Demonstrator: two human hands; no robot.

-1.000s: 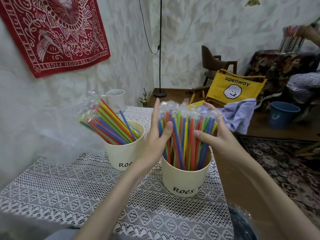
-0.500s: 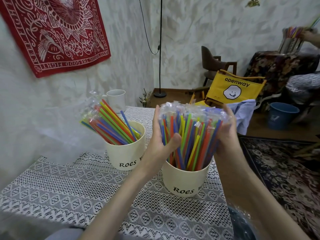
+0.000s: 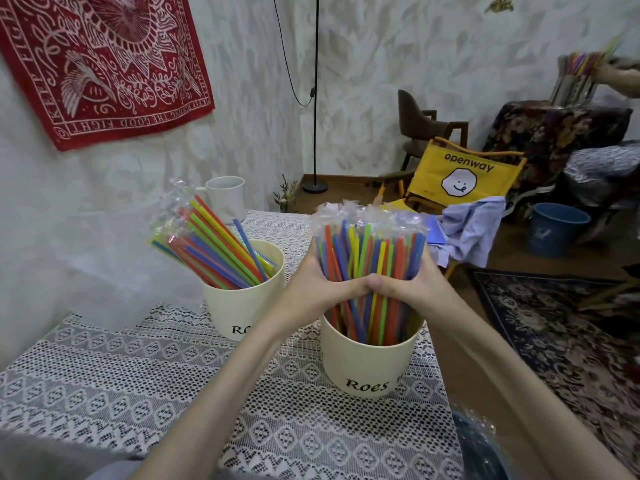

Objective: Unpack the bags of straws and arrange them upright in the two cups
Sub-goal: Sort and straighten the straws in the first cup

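Two cream cups marked "Roes" stand on a lace tablecloth [image 3: 145, 375]. The right cup [image 3: 370, 368] holds a tight upright bundle of coloured, individually wrapped straws [image 3: 370, 251]. My left hand [image 3: 322, 289] and my right hand [image 3: 412, 289] wrap around this bundle from both sides, thumbs meeting in front just above the rim. The left cup [image 3: 239, 313] holds another bunch of wrapped straws [image 3: 214, 247] that leans to the left.
A white mug [image 3: 225, 197] stands at the back of the table by the wall. An empty clear plastic bag [image 3: 485, 445] lies at the table's near right edge. A yellow folding chair [image 3: 460, 174] with a blue shirt stands to the right, beyond it a blue bucket [image 3: 554, 230].
My two hands have closed in from flat on the sides to a full grip around the straw bundle in the right cup, squeezing it into a tighter upright bunch. The left cup's straws have not moved.
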